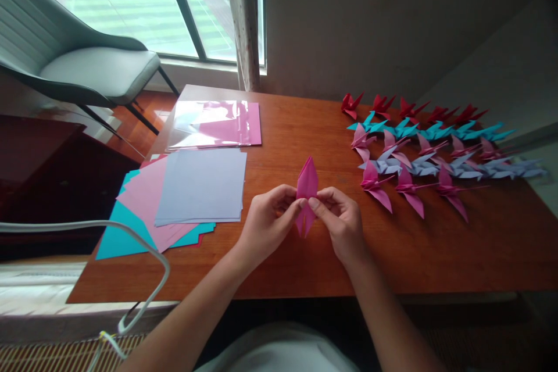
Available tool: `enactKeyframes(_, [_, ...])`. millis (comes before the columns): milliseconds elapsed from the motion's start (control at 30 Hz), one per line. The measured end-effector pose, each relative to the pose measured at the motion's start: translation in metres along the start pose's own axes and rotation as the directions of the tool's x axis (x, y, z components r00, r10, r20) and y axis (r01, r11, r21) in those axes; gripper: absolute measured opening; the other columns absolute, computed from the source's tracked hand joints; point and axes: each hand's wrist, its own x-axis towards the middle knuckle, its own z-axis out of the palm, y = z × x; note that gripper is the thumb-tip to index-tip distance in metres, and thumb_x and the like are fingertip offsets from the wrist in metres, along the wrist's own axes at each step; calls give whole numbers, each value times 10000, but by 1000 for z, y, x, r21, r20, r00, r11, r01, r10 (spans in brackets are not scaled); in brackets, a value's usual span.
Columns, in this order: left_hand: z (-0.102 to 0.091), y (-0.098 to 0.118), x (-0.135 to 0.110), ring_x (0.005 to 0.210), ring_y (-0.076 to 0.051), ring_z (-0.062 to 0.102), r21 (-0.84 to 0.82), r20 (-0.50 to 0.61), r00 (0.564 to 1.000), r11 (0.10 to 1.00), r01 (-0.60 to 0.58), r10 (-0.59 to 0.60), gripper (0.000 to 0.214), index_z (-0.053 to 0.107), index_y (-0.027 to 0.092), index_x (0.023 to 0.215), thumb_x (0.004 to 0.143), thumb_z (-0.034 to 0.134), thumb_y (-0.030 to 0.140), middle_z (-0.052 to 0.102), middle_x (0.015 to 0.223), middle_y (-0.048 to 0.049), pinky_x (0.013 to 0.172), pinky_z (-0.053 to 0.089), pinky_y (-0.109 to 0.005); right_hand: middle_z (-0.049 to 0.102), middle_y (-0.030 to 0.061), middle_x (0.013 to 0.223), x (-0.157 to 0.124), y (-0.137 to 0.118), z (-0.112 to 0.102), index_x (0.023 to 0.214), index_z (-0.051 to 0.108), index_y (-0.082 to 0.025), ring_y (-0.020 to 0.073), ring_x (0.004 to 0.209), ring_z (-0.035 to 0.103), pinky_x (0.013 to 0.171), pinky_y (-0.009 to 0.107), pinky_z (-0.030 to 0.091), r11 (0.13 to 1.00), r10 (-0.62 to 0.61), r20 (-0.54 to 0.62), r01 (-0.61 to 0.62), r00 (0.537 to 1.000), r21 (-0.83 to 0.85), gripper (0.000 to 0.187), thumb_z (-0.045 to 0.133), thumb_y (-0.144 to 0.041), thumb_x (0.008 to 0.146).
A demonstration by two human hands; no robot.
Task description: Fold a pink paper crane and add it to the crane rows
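Folded paper [308,179], magenta, is positioned over the counter [296,270] in front of me, between my two hands; whether it touches the surface below, I cannot tell. It forms a long, narrow diamond: the upper point faces away from me, and the lower end is split into two slim legs directed toward me. My left hand [268,214] grasps the left edge near the middle between thumb and bent fingers. My right hand [344,220] grasps the right edge in the same manner, the thumbs close together across the front. Sheets [203,186] lie fanned to my left, with a pack [209,125] just beyond them. Birds [408,187] in rows occupy the right side. Judged from the shape, the step in hand is an intermediate fold: the diamond is made, the legs not yet turned up. The next move appears to call for one hand steadying the middle while the other creases a leg upward, layers aligned.
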Motion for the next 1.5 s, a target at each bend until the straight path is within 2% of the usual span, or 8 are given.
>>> enactKeyframes(167, [-2,-2,0,623,-124,569,-39,62,997,998,44,-42,190,660,163,820,912,656,329,641,711,-10,552,451,-215,676,-5,769,1,-4,0,834,675,-211,150,713,630,653,247,503,998,34,82,-37,996,46,175,704,-378,879])
enactKeyframes(300, [-1,1,0,639,-120,566,-101,148,986,990,98,-82,177,674,158,833,901,672,322,645,728,-8,557,445,-209,629,-14,714,2,-2,-1,758,663,-203,139,666,582,614,241,464,1000,22,80,-22,997,10,221,711,-381,879])
enactKeyframes(400, [1,5,-1,617,-123,573,-153,178,976,976,157,-129,214,659,159,782,881,695,345,641,702,-4,538,447,-212,600,-18,685,2,2,-1,721,657,-199,132,637,548,590,243,442,1000,-10,24,10,1000,9,248,720,-385,873])
enactKeyframes(567, [1,9,-1,566,-117,580,-135,282,942,964,228,-183,247,650,146,733,879,698,340,643,645,-11,535,458,-217,557,-27,635,3,3,0,708,655,-198,118,587,492,537,234,405,998,-61,-122,58,991,-25,269,729,-409,859])
enactKeyframes(867, [-1,12,2,549,-100,593,-179,286,915,922,344,-286,252,674,119,776,851,730,353,669,642,-9,519,474,-189,516,-44,596,4,0,0,669,605,-183,98,551,441,506,217,357,995,-89,-237,75,967,-65,319,726,-408,860])
enactKeyframes(1000, [-2,11,2,540,-99,592,-169,266,919,924,343,-292,260,649,129,737,809,777,343,652,613,7,508,472,-183,494,-46,597,5,0,-2,659,580,-184,95,555,421,503,216,346,995,-98,-294,84,951,-60,332,726,-407,856])
enactKeyframes(1333, [-3,10,2,556,-101,607,-148,333,901,928,343,-280,289,648,126,735,887,692,368,648,635,-4,520,471,-185,463,-54,591,5,-2,-2,645,549,-189,92,551,400,493,216,329,995,-95,-278,82,956,-57,344,722,-394,861])
enactKeyframes(1500, [-5,12,2,571,-97,597,-159,345,906,936,313,-244,313,645,127,742,925,642,381,641,648,-5,543,467,-189,478,-50,598,5,-1,-2,653,565,-186,93,554,406,498,216,334,994,-109,-300,94,948,-64,331,728,-391,855])
